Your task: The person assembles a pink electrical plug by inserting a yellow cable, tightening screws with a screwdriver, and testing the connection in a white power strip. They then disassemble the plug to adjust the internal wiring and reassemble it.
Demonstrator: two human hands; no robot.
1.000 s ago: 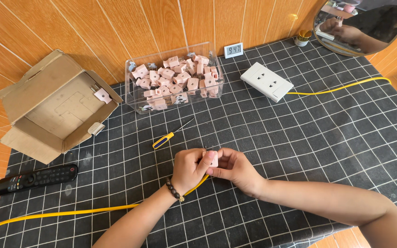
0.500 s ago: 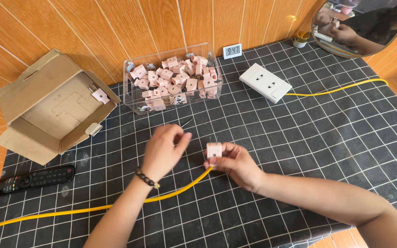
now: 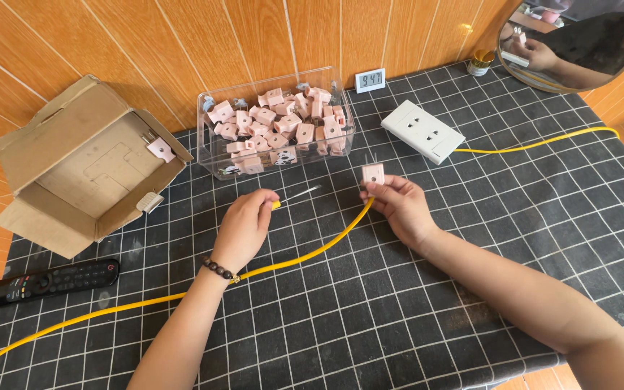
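The left hand (image 3: 243,225) has left the pink plug (image 3: 373,173) and now grips a yellow-handled screwdriver (image 3: 292,198); the right hand (image 3: 399,206) pinches the plug upright, well apart from the left.

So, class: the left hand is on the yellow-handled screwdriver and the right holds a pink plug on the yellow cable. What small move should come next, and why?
Probably lift the screwdriver and bring its tip to the pink plug. The left hand grips its handle while the shaft lies on the cloth; the right hand holds the plug raised at the end of the yellow cable.
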